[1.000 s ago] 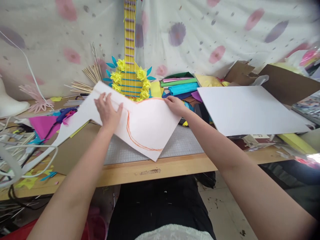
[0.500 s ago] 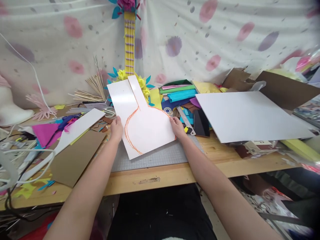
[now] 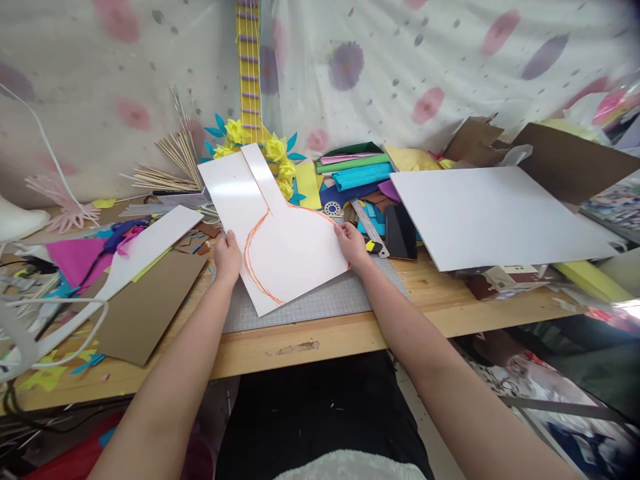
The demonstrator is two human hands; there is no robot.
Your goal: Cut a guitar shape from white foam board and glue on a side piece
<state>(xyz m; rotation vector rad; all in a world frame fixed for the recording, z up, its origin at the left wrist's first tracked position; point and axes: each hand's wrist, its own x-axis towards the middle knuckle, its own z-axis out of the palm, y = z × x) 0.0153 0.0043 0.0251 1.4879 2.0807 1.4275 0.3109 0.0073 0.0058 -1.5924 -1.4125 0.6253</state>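
Observation:
A white foam board (image 3: pixel 295 253), partly cut to a guitar-like outline with orange marker lines, is held tilted over the grey cutting mat (image 3: pixel 320 307). My left hand (image 3: pixel 229 257) is closed on its left edge. On the right edge, my right hand (image 3: pixel 351 244) pinches the board, thumb on the front; the fingers behind the board are hidden. Behind the board stands a decorated guitar with a yellow neck (image 3: pixel 250 80) and yellow paper flowers (image 3: pixel 283 157). A steel ruler (image 3: pixel 371 227) and a black phone (image 3: pixel 401 232) lie just beyond my right hand.
A large white board (image 3: pixel 500 217) rests on boxes at the right. Brown cardboard (image 3: pixel 153 307) and a white strip (image 3: pixel 150 257) lie at the left, by a glue gun (image 3: pixel 125 233) and cables. Wooden skewers (image 3: pixel 173 163) and rolled coloured paper (image 3: pixel 363 177) are at the back.
The camera view has tipped down and shifted slightly, so the scene sits a little differently in the picture. Both hands keep their hold on the foam board, which has hardly moved.

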